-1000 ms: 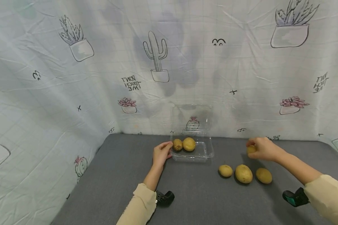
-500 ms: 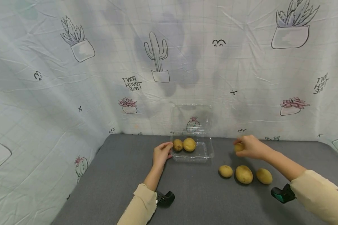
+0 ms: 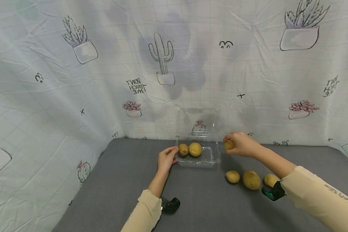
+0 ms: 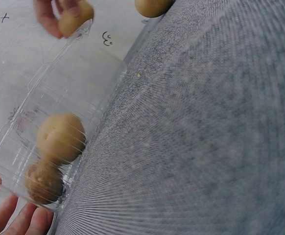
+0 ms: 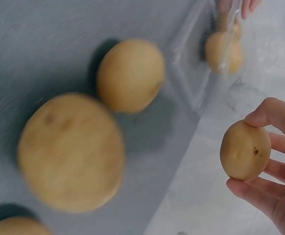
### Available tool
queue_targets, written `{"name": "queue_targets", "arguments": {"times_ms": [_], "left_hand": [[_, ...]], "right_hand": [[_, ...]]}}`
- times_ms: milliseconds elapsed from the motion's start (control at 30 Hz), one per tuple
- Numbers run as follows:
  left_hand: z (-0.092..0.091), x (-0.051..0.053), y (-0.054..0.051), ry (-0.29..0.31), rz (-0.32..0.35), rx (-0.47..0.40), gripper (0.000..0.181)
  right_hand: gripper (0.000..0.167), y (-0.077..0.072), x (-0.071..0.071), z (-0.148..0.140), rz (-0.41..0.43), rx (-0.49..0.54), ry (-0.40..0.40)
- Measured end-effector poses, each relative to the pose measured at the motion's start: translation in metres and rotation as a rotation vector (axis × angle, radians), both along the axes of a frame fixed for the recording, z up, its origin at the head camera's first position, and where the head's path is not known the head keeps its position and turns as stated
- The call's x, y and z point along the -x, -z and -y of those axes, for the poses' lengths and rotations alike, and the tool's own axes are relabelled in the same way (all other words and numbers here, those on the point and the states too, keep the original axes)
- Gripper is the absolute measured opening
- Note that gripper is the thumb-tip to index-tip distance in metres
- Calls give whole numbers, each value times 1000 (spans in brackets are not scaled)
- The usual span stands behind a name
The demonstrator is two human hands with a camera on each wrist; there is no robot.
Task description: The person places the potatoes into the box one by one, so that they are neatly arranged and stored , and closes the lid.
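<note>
A clear plastic clamshell container [image 3: 210, 158] stands with its lid raised. Two potatoes lie side by side in its left part: a smaller, browner one [image 3: 183, 149] and a rounder one [image 3: 195, 149]. My left hand [image 3: 166, 158] holds the container's left wall, its fingers outside at the lower left of the left wrist view. Just beyond the container's right side, my right hand [image 3: 242, 145] pinches a small potato [image 5: 245, 151] between thumb and fingers, lifted off the table. In the right wrist view that potato shows a dark spot.
Three more potatoes lie in a row on the grey table [image 3: 119, 183]: a small one [image 3: 233, 177], a large one [image 3: 251, 180] and one [image 3: 270, 179] partly hidden by the right wrist's camera [image 3: 274, 191]. A patterned curtain [image 3: 104, 80] hangs behind and at the left.
My right hand has carried its potato leftward, from the table's right part to beside the container. The left hand and the container have stayed in place.
</note>
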State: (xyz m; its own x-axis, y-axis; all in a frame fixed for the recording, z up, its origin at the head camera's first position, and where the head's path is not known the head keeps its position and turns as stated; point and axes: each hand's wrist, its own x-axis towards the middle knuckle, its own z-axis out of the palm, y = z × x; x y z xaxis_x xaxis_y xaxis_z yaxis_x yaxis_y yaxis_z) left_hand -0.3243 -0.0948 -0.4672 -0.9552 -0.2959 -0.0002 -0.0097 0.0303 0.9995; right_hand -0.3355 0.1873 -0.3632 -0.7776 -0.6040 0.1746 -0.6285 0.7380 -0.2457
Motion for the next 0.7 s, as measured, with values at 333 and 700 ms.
{"name": "queue_targets", "arguments": {"times_ms": [333, 700], "left_hand": [[0, -1, 1, -6, 5, -3, 26], [-1, 0, 2, -11, -5, -16, 25]], "right_hand": [[31, -7, 8, 36, 1, 22, -43], [30, 5, 18, 53, 28, 27, -73]]}}
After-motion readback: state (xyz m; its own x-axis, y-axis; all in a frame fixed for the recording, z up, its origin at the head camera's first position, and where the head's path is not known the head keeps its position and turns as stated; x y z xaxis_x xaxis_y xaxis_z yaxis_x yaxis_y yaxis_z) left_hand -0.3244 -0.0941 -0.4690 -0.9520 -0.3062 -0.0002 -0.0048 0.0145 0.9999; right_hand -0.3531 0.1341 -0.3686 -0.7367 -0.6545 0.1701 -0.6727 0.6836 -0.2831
